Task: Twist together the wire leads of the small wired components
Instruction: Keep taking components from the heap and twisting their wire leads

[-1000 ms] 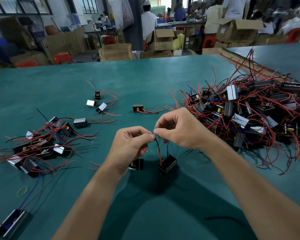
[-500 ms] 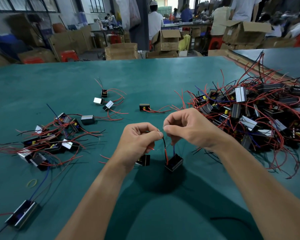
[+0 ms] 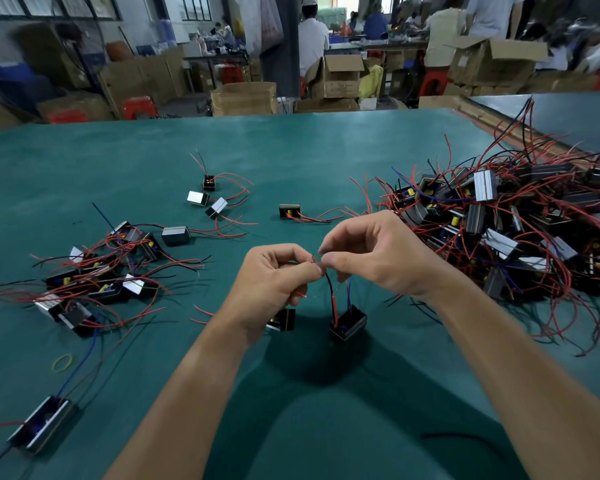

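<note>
A small black component (image 3: 347,324) hangs just above the green table (image 3: 291,150) by its red-and-black lead (image 3: 330,292); a blue lead rises beside it. My left hand (image 3: 274,285) pinches the top of that lead between thumb and forefinger. My right hand (image 3: 374,258) pinches the bare wire tips right beside the left fingertips. A second black component (image 3: 282,319) sits under my left hand, its red lead poking out past my fingers.
A big heap of components with red wires (image 3: 506,230) fills the right side. A smaller bunch (image 3: 97,275) lies at the left, a few loose ones (image 3: 208,199) farther back. A long component (image 3: 42,424) and a yellow rubber band (image 3: 62,362) lie near left.
Both hands stay together at the lead tips, with only small finger shifts; the right fingers have opened slightly around the tips. The hanging component stays in place.
</note>
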